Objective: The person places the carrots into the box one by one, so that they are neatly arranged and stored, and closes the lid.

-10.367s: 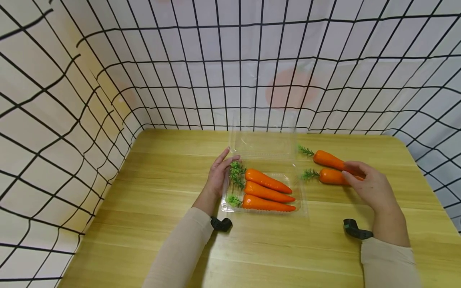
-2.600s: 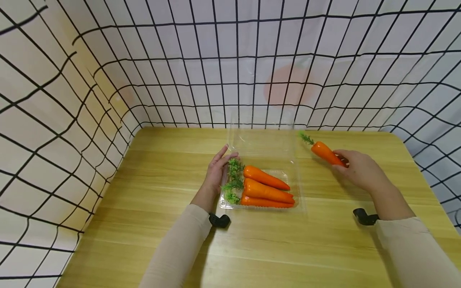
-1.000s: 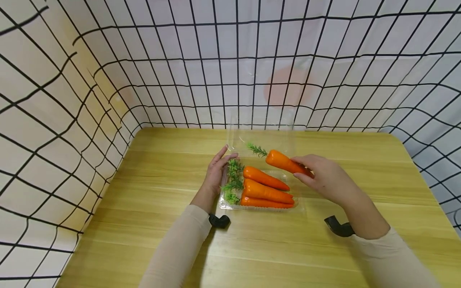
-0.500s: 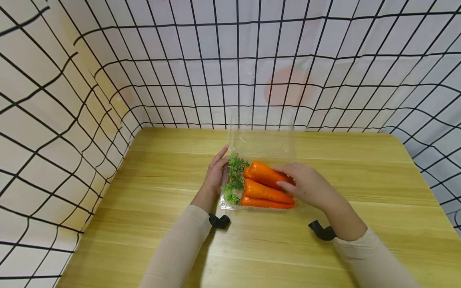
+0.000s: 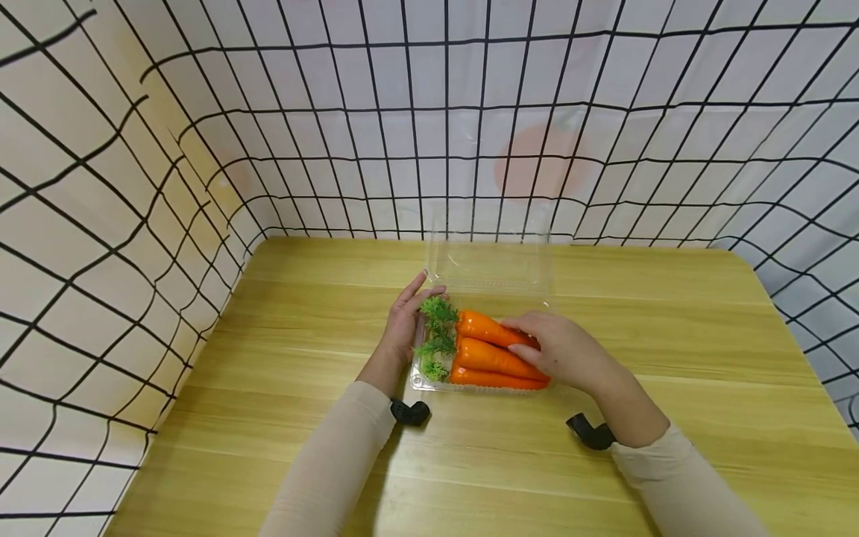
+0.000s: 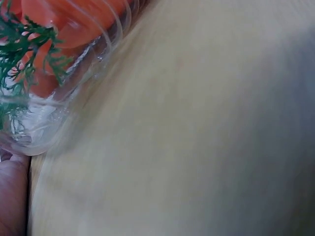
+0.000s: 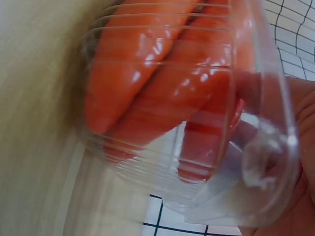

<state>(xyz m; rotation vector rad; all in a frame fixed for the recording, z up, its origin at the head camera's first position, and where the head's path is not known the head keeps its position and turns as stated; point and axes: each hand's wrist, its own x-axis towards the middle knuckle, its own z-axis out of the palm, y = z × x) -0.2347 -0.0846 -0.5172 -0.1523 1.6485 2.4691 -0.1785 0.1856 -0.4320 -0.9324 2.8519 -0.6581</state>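
A clear plastic clamshell container (image 5: 419, 382) stands on the table with its lid (image 5: 493, 261) raised at the back. Inside lie several orange carrots with green tops (image 5: 439, 347), side by side and partly stacked. My right hand (image 5: 564, 347) comes in from the right and pinches the tapered end of the rear carrot (image 5: 486, 328), which lies in the container. In the right wrist view carrot tips (image 7: 142, 98) show through the ribbed clear wall. My left hand (image 5: 403, 324) rests against the container's left side, its fingers extended.
The wooden table (image 5: 302, 335) spreads around the container. A white wall sheet with a black grid (image 5: 376, 127) encloses the back and both sides. A black wrist device (image 5: 411, 412) sits at the left wrist, another (image 5: 590, 432) at the right.
My right hand has carried a carrot from the table's right side leftward into the container and lowered it onto the others. Earlier, another carrot went in. The left hand has stayed in place.
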